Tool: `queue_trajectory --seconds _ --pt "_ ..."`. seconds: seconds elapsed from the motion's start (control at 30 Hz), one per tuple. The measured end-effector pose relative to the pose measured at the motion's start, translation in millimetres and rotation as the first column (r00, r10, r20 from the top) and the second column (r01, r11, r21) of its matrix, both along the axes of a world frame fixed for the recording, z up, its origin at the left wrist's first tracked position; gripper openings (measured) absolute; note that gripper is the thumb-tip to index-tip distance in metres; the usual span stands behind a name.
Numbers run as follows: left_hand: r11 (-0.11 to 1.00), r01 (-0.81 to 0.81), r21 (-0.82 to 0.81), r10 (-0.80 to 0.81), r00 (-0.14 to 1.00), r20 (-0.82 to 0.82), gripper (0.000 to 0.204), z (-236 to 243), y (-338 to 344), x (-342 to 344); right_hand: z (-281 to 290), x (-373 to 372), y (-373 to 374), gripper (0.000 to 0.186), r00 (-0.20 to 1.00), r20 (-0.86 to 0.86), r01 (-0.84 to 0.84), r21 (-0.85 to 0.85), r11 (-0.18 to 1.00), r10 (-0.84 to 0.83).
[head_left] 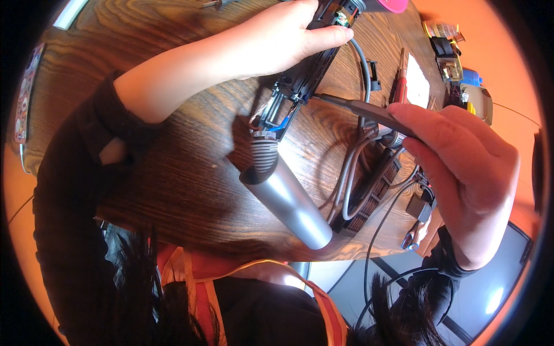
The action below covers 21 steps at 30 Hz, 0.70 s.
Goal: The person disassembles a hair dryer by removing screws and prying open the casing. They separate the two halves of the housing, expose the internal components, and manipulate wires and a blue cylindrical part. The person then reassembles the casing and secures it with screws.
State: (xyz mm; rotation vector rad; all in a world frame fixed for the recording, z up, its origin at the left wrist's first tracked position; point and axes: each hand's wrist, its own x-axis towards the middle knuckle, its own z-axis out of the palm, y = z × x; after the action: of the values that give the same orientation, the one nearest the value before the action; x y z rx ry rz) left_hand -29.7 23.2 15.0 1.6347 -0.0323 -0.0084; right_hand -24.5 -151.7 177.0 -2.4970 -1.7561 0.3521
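A long black appliance body, opened up, lies slanted across the table, with circuit parts and blue wires showing. My left hand is closed around its far part, thumb along the near side; the other fingers are partly hidden. A slim dark pointed tool, shaped like tweezers, is pinched in my right hand. Its tip points at the edge of the body, near the exposed wires. At the body's near end, a ribbed cable sleeve enters the mouth of a silver-grey tube.
Grey cable loops right of the tube, beside a long black slotted part. A small black piece, a red tool and white paper lie farther right. Scissors sit near the table's front edge.
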Motion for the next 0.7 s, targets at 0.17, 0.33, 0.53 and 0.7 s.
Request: queue_trajectory --seconds 0.17,0.33,0.53,0.7 --pt "0.998 0.043 -0.053 -0.045 0.999 -0.026 0.033 2 5 -3 -4 -4 -2 0.019 0.987 0.005 0.161 0.057 0.985 -0.162" --pt "0.998 0.023 -0.052 -0.022 1.0 0.018 0.033 0 2 -2 -2 -6 -4 0.016 0.975 -0.017 0.222 -0.039 0.974 -0.223" --pt "0.998 -0.006 -0.064 0.008 0.999 0.033 0.032 -4 -3 0 -6 -6 0 0.023 0.995 0.095 0.031 0.05 0.998 -0.035" --pt "0.998 -0.014 -0.068 0.018 0.997 0.07 0.032 3 0 -7 -5 -24 4 0.01 0.83 -0.116 0.552 0.032 0.833 -0.545"
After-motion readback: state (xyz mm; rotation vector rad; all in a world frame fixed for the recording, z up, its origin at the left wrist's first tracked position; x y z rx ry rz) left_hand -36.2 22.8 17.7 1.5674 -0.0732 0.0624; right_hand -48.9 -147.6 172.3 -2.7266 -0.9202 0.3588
